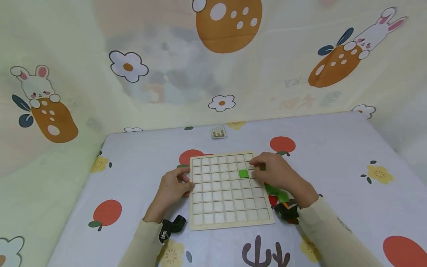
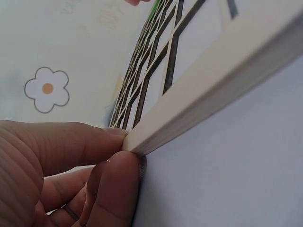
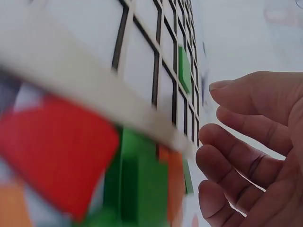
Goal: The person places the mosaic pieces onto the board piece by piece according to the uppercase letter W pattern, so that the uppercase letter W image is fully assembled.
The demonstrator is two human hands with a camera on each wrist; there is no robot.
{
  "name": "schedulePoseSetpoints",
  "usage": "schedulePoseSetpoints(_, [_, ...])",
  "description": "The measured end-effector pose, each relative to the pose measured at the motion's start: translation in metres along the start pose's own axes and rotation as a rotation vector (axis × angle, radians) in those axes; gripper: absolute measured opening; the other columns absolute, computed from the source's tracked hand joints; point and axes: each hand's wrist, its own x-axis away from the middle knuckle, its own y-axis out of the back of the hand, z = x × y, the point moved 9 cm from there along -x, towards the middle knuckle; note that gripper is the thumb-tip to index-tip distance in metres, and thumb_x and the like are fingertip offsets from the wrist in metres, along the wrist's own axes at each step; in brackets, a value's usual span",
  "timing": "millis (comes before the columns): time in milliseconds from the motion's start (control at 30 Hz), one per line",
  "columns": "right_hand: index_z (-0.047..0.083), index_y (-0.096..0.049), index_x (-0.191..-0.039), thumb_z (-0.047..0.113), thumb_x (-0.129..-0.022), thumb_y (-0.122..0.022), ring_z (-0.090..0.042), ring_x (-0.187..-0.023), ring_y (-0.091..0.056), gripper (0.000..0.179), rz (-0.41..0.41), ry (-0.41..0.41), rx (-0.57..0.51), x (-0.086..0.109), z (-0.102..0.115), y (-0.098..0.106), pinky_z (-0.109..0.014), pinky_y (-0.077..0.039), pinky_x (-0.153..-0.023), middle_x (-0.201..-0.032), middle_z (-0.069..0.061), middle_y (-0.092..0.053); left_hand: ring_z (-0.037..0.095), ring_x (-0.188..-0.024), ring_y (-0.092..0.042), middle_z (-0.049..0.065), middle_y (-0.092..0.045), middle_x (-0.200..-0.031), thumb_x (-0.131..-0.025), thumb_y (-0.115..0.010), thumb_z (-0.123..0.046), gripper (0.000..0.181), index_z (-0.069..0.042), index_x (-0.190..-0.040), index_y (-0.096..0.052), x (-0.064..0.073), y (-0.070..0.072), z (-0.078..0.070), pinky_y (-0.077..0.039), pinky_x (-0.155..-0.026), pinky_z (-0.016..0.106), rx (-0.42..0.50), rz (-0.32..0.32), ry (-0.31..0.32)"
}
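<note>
A pale wooden grid board (image 1: pixel 231 226) lies on the cloth, its square cells mostly white. One green square tile (image 1: pixel 244 173) sits in a cell toward the upper right. At the board's left edge my left hand (image 1: pixel 168 189) pinches the rim between thumb and finger, as the left wrist view shows up close. My right hand (image 1: pixel 280 172) hovers at the upper right edge, fingers bent loosely, with nothing visible between thumb and fingers. Beside the board's right edge lie loose pieces: green tiles (image 1: pixel 282 196), a red piece (image 3: pixel 61 151) and an orange piece (image 3: pixel 175 184), partly hidden by the right arm.
Behind the board lies a small checkered piece (image 1: pixel 218 132). Black wrist devices sit at the left wrist (image 1: pixel 171 227) and right wrist (image 1: pixel 287 212). A patterned cloth (image 1: pixel 143 155) covers the table, and a printed curtain (image 1: pixel 173 111) hangs behind it.
</note>
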Motion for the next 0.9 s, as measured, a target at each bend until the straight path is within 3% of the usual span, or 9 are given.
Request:
schedulePoseSetpoints(167, [-0.001,-0.073,-0.124,0.01,-0.092,-0.071,-0.03,-0.103,-0.064,0.034,-0.039,-0.003,0.021,0.011,-0.01,0.013,-0.047,-0.059,-0.088,-0.118,-0.013,-0.071,0.016,-0.059,-0.063,0.01,-0.063,-0.092,-0.085,-0.079,0.003,0.054,0.001,-0.137,-0.063,0.001,0.001,0.0,-0.058,-0.056,0.027,-0.007,-0.002,0.004])
schedulePoseSetpoints(367, [0.0,-0.076,-0.117,0.01,-0.09,-0.076,-0.027,-0.096,-0.063,0.028,-0.058,-0.016,0.057,0.021,-0.02,0.021,-0.038,-0.058,-0.078,-0.107,-0.01,-0.07,0.016,-0.059,-0.064,0.011,-0.063,-0.092,-0.086,-0.078,0.003,0.055,0.001,-0.139,-0.062,0.002,-0.001,-0.002,-0.058,-0.055,0.026,-0.014,0.001,-0.006])
schedulePoseSetpoints(733, [0.0,-0.077,-0.109,0.025,-0.087,-0.083,-0.022,-0.085,-0.056,0.034,-0.023,-0.092,0.151,0.026,-0.028,0.016,-0.031,-0.048,-0.066,-0.092,-0.006,-0.068,0.016,-0.059,-0.063,0.011,-0.063,-0.092,-0.086,-0.078,0.003,0.056,0.001,-0.139,-0.062,0.001,-0.001,-0.001,-0.057,-0.054,0.025,-0.018,-0.005,0.003])
schedulePoseSetpoints(900, [0.0,-0.077,-0.106,0.028,-0.086,-0.083,-0.025,-0.09,-0.058,0.035,-0.025,-0.127,0.192,0.03,-0.029,0.015,-0.037,-0.053,-0.071,-0.096,-0.01,-0.071,0.016,-0.059,-0.063,0.011,-0.063,-0.092,-0.086,-0.078,0.003,0.055,0.0,-0.139,-0.063,0.0,-0.002,0.0,-0.058,-0.055,0.026,-0.022,-0.008,0.008])
